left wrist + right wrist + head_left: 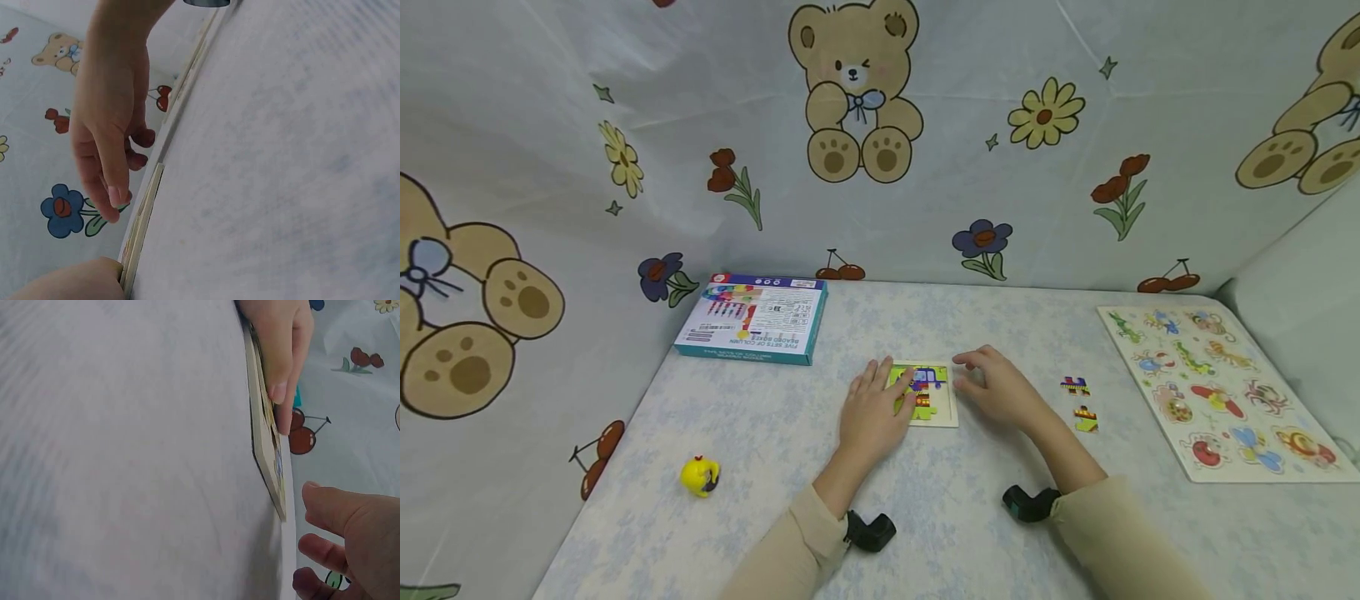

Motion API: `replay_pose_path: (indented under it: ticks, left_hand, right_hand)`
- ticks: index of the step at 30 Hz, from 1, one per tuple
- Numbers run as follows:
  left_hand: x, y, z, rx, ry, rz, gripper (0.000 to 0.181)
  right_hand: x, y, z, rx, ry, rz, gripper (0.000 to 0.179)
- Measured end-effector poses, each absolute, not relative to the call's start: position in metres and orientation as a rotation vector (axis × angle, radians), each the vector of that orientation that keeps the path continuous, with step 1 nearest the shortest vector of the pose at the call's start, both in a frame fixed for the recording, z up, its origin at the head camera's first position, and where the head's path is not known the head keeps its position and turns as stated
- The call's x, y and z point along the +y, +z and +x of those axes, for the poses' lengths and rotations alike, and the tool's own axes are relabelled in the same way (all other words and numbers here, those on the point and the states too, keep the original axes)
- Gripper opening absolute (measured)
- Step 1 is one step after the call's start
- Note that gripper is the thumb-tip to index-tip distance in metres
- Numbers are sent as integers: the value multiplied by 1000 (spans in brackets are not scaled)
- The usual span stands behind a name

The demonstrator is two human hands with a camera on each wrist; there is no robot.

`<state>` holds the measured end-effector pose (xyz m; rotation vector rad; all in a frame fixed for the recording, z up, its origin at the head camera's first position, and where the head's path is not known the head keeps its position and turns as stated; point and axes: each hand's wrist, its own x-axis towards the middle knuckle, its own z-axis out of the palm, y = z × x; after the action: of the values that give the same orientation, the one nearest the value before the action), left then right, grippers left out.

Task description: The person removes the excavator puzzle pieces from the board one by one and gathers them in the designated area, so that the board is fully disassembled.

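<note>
A small jigsaw board (pixel 946 414) with a pale frame lies in the middle of the table, several bright pieces with a blue vehicle picture in it. My left hand (pixel 874 414) rests on its left side, fingers spread and mostly straight; the thumb lies over the pieces. Just off the board's right edge hovers my right hand (pixel 1000 387), its fingers loosely bent and nothing between them. In the left wrist view the right hand (pixel 112 131) hangs above the table, apart from the board. Two loose jigsaw pieces, one upper (pixel 1076 386) and one lower (pixel 1086 419), lie right of the right hand.
At the right stands a large board with animal pictures (pixel 1172 433), lying flat. A teal and white box (pixel 752 321) lies at the back left. Nearer the left edge sits a small yellow toy (pixel 699 476). A patterned cloth (pixel 925 225) hangs behind the table.
</note>
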<state>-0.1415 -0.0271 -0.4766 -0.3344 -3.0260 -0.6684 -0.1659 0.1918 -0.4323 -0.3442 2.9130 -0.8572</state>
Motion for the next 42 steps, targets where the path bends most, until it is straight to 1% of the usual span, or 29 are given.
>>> replay_pose_path:
  ticks: [7,17,31,38,42]
  left_hand:
    - [-27,-478,-142,-3021,-665,-340,50]
    - [-28,-479,-143,-3018,-649,-339,50]
    - [-28,-479,-143,-3008,-663,-333,49]
    - [-27,-477,-142,-3012,-676,-327,49]
    - [-27,-477,-142,-3009,-683,-325,49]
  right_hand:
    - [172,-434,-169,2944,-676,-441,46]
    - [166,-433,-173,3034,-455,-489,49]
    - [167,-429,-180,3078,-204,-833,37]
    - [167,-428,-183,3053,-228,-927,28]
    - [166,-427,-185,3022,-240,-947,27]
